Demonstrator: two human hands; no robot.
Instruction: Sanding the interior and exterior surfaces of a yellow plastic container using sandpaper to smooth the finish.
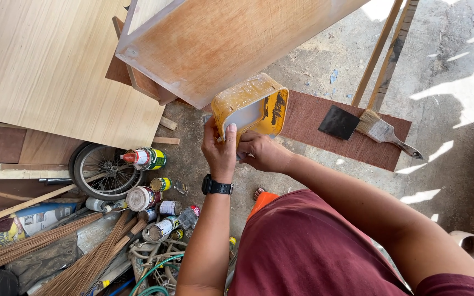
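Fingers of the left hand [219,149] and right hand [261,152] clasp a stained yellow plastic container [252,107], tilted mouth-up just below the plywood cabinet [215,44], seemingly to reach its whitish contents, while a paintbrush [382,130] and scraper [338,122] lie aside on a reddish board [314,118].

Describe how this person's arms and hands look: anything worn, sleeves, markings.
Both forearms are bare. The left hand has a black wristwatch strapped at the wrist. The right hand wears nothing. A maroon short-sleeved shirt covers the torso and right upper arm. No gloves or rings show.
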